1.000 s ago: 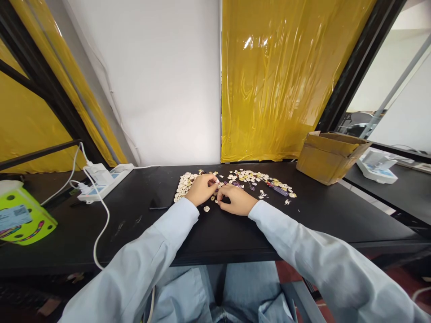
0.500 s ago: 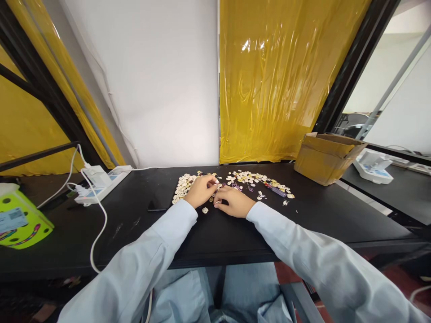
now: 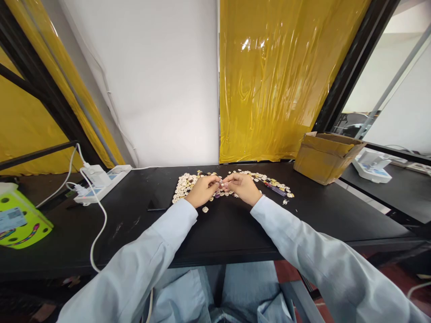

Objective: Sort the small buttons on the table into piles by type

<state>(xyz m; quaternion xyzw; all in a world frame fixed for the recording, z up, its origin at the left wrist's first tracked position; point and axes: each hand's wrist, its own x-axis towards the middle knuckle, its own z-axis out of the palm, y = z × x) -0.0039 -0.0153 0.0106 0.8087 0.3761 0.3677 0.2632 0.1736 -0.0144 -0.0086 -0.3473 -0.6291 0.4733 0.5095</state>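
Observation:
My left hand [image 3: 202, 190] and my right hand [image 3: 244, 187] are raised slightly over the black table [image 3: 215, 229], fingertips meeting in a pinch between them. They seem to hold a tiny piece, too small to name. Behind and around them lies a spread of small cream and white button-like pieces [image 3: 184, 184], with another patch [image 3: 269, 181] to the right. One loose piece [image 3: 205, 209] lies just in front of my left wrist. A thin purple stick [image 3: 276, 189] rests among the right-hand pieces.
A dark phone [image 3: 159, 204] lies flat left of my left hand. A white power strip [image 3: 97, 181] with cables sits at the back left. A green box [image 3: 20, 222] stands at the far left. A cardboard box [image 3: 326, 155] stands at the back right.
My right hand has lifted off the table and moved back and right to meet the left fingertips. The left hand stayed almost in place.

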